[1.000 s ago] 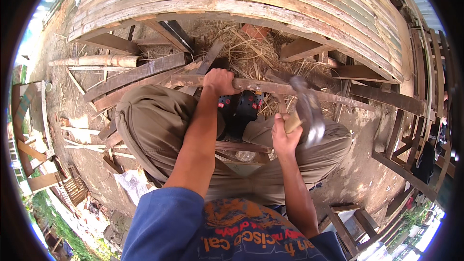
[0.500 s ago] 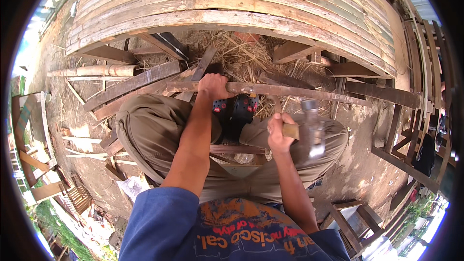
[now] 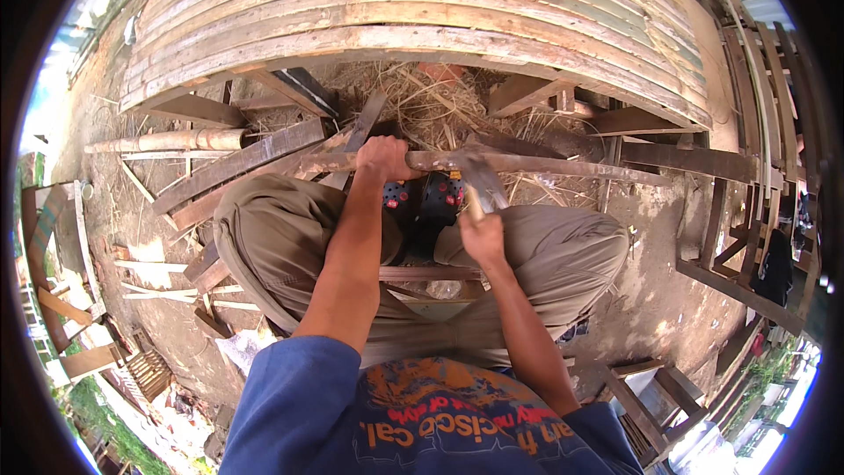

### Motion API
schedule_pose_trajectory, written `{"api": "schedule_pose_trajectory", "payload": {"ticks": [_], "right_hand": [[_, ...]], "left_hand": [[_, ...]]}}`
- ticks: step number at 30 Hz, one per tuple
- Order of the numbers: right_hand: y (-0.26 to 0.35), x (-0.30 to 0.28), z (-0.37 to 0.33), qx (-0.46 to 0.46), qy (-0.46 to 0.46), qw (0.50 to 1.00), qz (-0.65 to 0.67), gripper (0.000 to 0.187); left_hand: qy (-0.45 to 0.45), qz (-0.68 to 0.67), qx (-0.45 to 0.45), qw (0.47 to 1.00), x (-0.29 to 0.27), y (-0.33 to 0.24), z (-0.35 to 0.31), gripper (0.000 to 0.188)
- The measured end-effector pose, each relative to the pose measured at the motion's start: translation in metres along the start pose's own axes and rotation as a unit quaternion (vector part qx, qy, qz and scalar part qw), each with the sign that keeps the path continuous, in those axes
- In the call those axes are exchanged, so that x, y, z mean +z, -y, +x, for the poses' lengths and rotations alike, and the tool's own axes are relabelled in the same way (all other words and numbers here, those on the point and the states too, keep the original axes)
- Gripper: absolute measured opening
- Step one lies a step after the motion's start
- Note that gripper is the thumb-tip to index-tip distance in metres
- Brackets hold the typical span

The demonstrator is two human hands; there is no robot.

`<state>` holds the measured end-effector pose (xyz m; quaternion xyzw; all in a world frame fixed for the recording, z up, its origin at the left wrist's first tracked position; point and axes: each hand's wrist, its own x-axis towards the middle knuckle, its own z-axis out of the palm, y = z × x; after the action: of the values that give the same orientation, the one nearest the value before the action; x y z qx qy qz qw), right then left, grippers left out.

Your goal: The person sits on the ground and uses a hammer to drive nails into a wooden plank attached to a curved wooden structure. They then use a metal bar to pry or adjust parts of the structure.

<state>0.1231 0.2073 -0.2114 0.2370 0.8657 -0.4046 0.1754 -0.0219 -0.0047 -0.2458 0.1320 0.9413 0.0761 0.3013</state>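
Observation:
My left hand (image 3: pixel 383 158) is wrapped around a long, worn wooden bar (image 3: pixel 571 167) lying crosswise in front of my knees. My right hand (image 3: pixel 483 239) grips the short pale handle of a hammer (image 3: pixel 485 183). Its grey metal head is smeared by motion and overlaps the bar just right of my left hand; whether the two touch, I cannot tell. Below the bar, dark clogs (image 3: pixel 440 198) with red charms show between my bent knees.
A bamboo-slat platform (image 3: pixel 413 40) spans the far side. Loose timbers (image 3: pixel 242 158) and straw (image 3: pixel 431 110) lie beneath and beside it. Right of me stand a wooden fence-like frame (image 3: pixel 738 295) and a small wooden frame (image 3: pixel 655 405). Thin strips (image 3: pixel 158 293) lie on the ground at left.
My right hand has swung the hammer left and forward, from beside my right knee to over the bar. The left hand keeps its hold on the bar.

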Motion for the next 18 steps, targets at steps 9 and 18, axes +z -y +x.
{"api": "schedule_pose_trajectory", "payload": {"ticks": [9,18], "right_hand": [[0.072,-0.068,-0.019,-0.183,-0.012,0.857,0.482,0.024],[0.029,-0.044,-0.003,-0.02,-0.048,0.972,0.229,0.025]], "left_hand": [[-0.005,0.006,-0.007,1.0,-0.002,0.0,-0.007,0.077],[-0.048,0.004,0.003,0.999,0.014,0.004,-0.006,0.078]]}}
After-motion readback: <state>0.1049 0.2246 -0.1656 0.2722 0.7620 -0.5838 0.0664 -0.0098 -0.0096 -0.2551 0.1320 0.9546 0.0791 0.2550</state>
